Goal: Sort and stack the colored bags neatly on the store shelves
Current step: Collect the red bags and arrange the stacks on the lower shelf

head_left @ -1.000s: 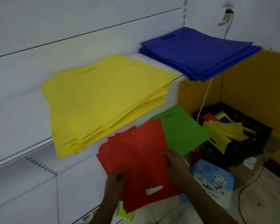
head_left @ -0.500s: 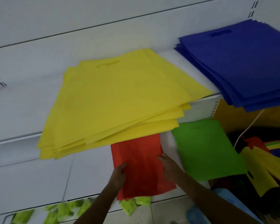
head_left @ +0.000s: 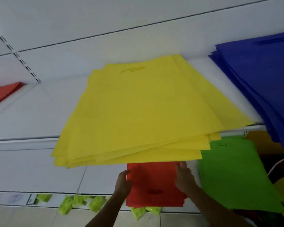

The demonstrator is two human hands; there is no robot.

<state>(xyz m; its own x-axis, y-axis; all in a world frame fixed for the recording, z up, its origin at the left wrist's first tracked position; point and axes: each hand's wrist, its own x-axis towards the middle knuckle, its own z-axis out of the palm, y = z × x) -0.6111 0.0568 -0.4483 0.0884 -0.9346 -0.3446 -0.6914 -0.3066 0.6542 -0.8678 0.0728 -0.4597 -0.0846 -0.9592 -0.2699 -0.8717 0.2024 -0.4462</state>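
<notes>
Two hands steady a stack of red bags [head_left: 154, 182] below a store shelf [head_left: 31, 112].

The left hand [head_left: 122, 182] and right hand [head_left: 184, 177] press its sides, each grip released, fingers straight (yellow bags [head_left: 143, 112] overhang just above; green bags [head_left: 233, 174] beside, blue bags [head_left: 261, 79] upper right).

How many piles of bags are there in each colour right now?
Yellow pile: 1
Blue pile: 1
Green pile: 1
Red piles: 2, one between the hands, one at the far left
Total: 5 piles
</notes>
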